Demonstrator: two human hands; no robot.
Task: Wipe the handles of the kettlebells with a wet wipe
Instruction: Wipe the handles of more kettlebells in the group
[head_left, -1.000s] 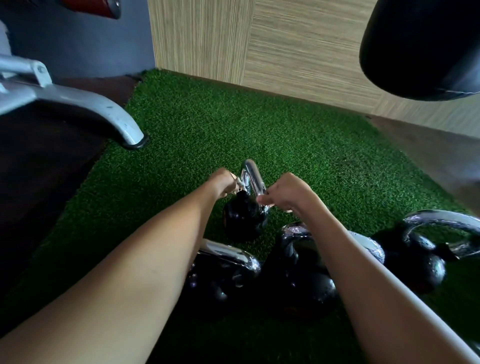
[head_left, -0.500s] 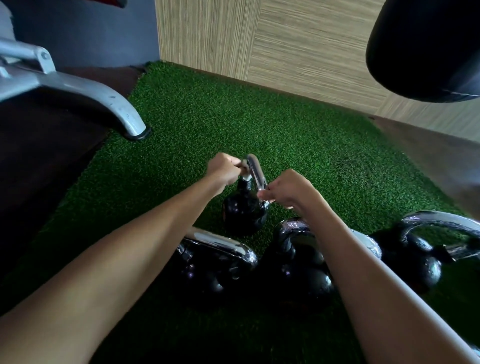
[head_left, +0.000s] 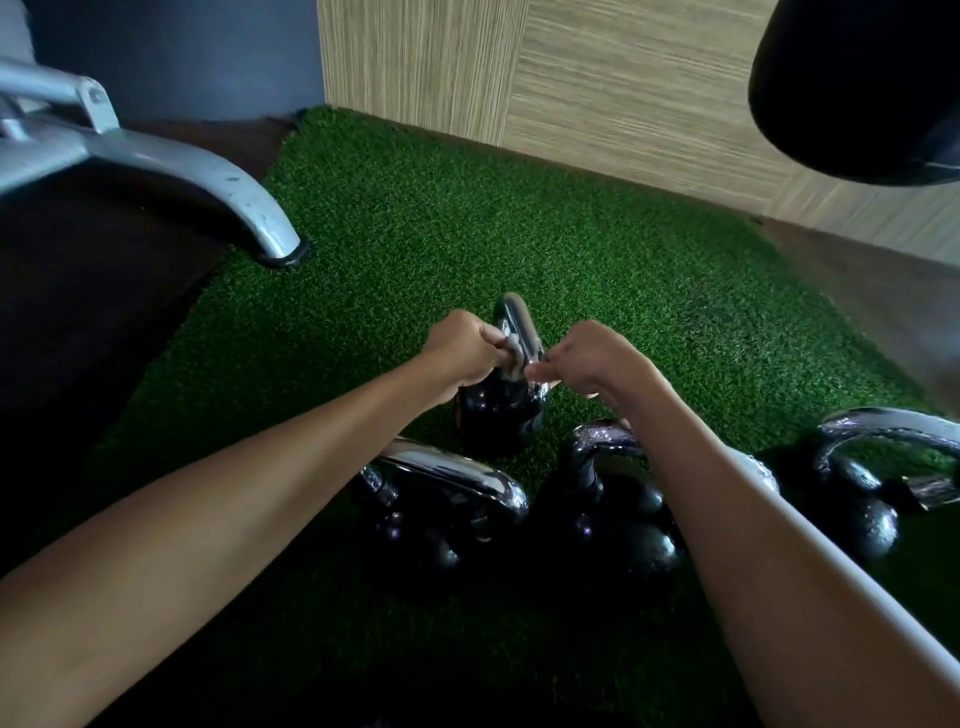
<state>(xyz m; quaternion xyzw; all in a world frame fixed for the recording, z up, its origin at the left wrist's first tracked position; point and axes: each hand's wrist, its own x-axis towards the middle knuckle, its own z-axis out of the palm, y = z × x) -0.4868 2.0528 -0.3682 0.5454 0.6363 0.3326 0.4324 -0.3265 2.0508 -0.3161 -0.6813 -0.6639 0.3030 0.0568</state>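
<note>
The small kettlebell (head_left: 498, 415) is standing on green turf (head_left: 467, 218), its chrome handle (head_left: 514, 317) upright. The left hand (head_left: 460, 345) is curling tight around a white wet wipe (head_left: 511, 344), pressing it against the handle. The right hand (head_left: 597, 358), fingers bunched together, is pinching the handle's base. 3 bigger kettlebells (head_left: 623, 540) are sitting nearer the person.

Kettlebells: four. A small kettlebell (head_left: 498, 415) sits just under the fingers (head_left: 489, 332); a left kettlebell (head_left: 441, 525), a middle kettlebell (head_left: 613, 525) and a right kettlebell (head_left: 857, 514) sit nearer the person than the fingers.
Hands: two, a left hand (head_left: 460, 345) and a right hand (head_left: 592, 358).
Wet wipe (head_left: 511, 345): one, pinched in the fingers of both hands.
Turf mat (head_left: 519, 223): one.
Grey metal leg (head_left: 228, 192): one, far left of the fingers.
</note>
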